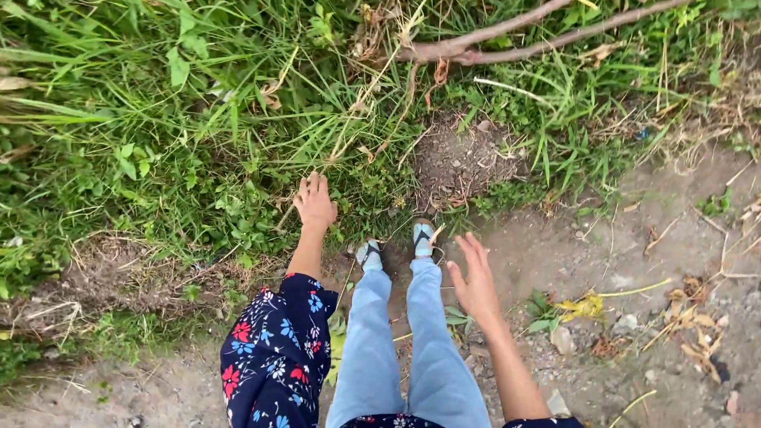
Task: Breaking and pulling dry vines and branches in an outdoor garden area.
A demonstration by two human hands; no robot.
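Just beyond left hand [315,202] lies grass [198,135]

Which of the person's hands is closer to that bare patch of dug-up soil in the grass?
The left. The left hand reaches out over the grass, level with and just left of the bare soil patch. The right hand hangs lower, open, over the dirt path beside the legs.

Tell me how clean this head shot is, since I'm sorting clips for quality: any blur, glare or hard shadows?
Head view: soft, even daylight with no glare and no hard shadows; the bare left hand over the green grass looks sharp, the open right hand is slightly smeared; the brown dry branch bows near the top edge, suggesting wide-angle distortion.
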